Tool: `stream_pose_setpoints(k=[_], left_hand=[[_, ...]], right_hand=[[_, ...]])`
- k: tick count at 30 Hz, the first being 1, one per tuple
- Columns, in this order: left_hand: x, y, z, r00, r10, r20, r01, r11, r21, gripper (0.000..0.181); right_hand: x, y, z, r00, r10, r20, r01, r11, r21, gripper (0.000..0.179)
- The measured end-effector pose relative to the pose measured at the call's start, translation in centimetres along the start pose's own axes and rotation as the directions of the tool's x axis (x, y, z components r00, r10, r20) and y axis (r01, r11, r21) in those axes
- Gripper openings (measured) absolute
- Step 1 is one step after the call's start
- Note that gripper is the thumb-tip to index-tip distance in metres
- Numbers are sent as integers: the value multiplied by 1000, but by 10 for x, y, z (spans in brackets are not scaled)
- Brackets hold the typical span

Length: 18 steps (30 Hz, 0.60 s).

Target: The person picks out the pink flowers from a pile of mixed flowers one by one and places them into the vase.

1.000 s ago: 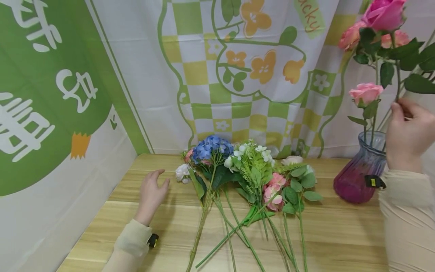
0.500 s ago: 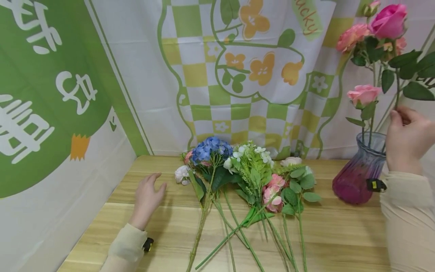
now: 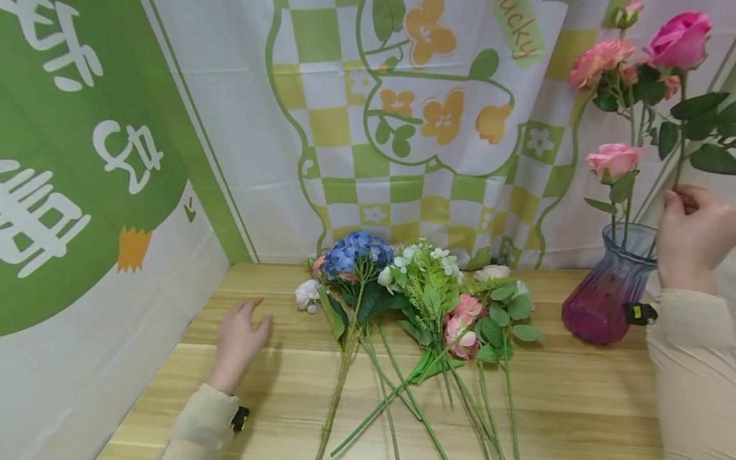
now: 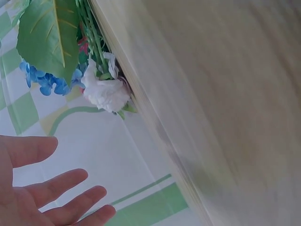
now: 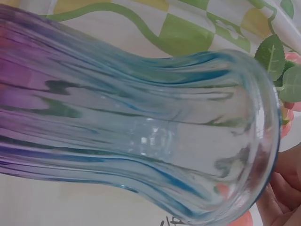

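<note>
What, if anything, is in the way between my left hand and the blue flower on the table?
A white flower lies between your left hand and the blue flower, with a green leaf close beside it. Nothing else visible blocks that line.

The vase [image 3: 597,308] looks like glossy, see-through glass, ribbed along the wall and smooth at the rim. The table [image 3: 575,402] shows smooth wood grain with a faint sheen, and the curtain [image 3: 259,147] is thin, creased cloth. The rose [image 3: 680,41] looks like matt cloth, the stems [image 3: 335,402] like dull plastic, the right sleeve [image 3: 692,370] wrinkled fabric.
</note>
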<state>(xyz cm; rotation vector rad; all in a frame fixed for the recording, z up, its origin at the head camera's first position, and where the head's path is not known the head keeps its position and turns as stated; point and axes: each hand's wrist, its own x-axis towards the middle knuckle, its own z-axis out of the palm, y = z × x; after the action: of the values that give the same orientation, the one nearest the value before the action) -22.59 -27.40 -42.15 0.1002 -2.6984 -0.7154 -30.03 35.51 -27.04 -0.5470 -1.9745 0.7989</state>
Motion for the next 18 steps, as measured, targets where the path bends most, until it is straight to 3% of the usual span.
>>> stream_pose_setpoints(k=[6,18], left_hand=[[-2,-5,-4,1000,-8,1,8,1000,15,48],[-3,-7,-8,999,-29,21,29,999,26,49]], right_hand=[[-1,7,1,999,17,39,-15,998,-66,36],[-5,19,8,997,-42,70,51,991,-127,36]])
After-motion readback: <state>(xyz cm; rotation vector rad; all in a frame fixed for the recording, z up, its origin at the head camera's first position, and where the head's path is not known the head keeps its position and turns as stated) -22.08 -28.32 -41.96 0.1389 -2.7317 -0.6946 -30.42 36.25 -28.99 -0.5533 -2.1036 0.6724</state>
